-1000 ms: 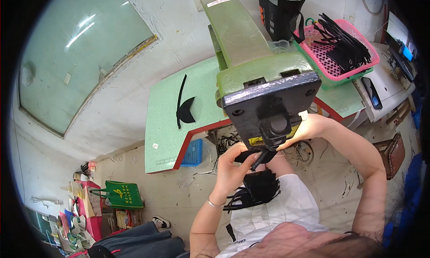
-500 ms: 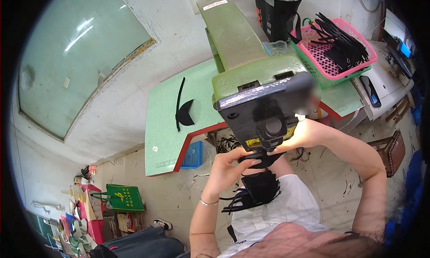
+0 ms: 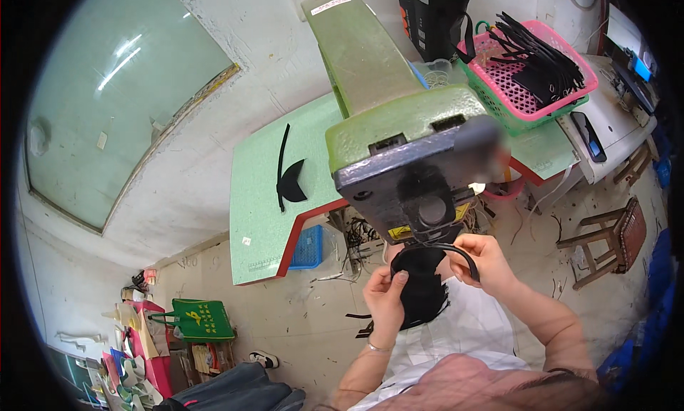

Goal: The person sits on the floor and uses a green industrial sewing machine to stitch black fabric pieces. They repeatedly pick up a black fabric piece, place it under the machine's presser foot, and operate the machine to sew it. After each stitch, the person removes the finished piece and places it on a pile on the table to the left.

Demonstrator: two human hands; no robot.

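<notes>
My left hand point(image 3: 385, 302) pinches the edge of a black fabric piece point(image 3: 422, 268) between thumb and fingers, just below the head of a green sewing machine point(image 3: 399, 115). In my right hand point(image 3: 486, 263) is a narrow black strip point(image 3: 464, 258), which curves from the top of that fabric piece and bends down past the fingers. Both hands are drawn back toward me from the machine's dark front plate point(image 3: 388, 190). More black pieces with strips point(image 3: 426, 307) lie on my lap, partly hidden behind the fabric. Where strip and fabric join is too dark to make out.
The pale green table point(image 3: 260, 197) carries a black strip and a curved black piece point(image 3: 293, 181). A pink basket point(image 3: 539, 113) holds several black strips, near a phone point(image 3: 588, 140) and a black bag point(image 3: 436, 26). A wooden stool point(image 3: 616, 240) stands right; a blue basket point(image 3: 306, 248) sits below the table.
Both hands have come away from under the machine head toward me with the black fabric piece. My right hand has moved down and now holds the strip out to the right.
</notes>
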